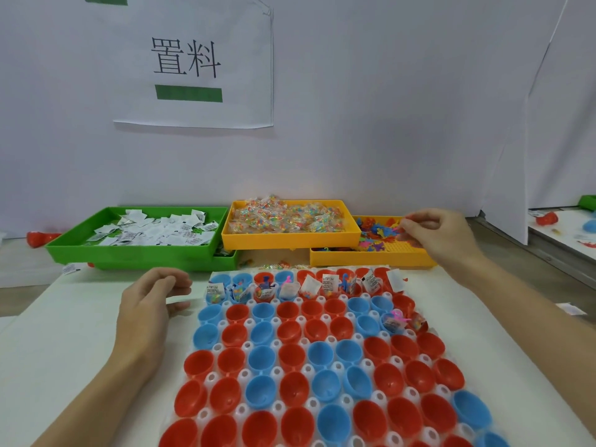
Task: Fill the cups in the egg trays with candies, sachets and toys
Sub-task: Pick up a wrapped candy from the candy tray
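- While the right hand point(440, 235) reaches into the far-right yellow tray point(371, 258), we record its fingers curled over the toys point(379, 233); whether they pinch one we cannot tell.
- We list the left hand point(151, 304) on the table just left of the egg tray point(309, 356), fingers loosely curled, holding nothing.
- We count red and blue cups point(290, 343) across the egg tray; the far row and two at the right hold items.
- We note sachets point(154, 232) in the green tray point(129, 253).
- We note candies point(287, 216) in the middle yellow tray point(290, 238).
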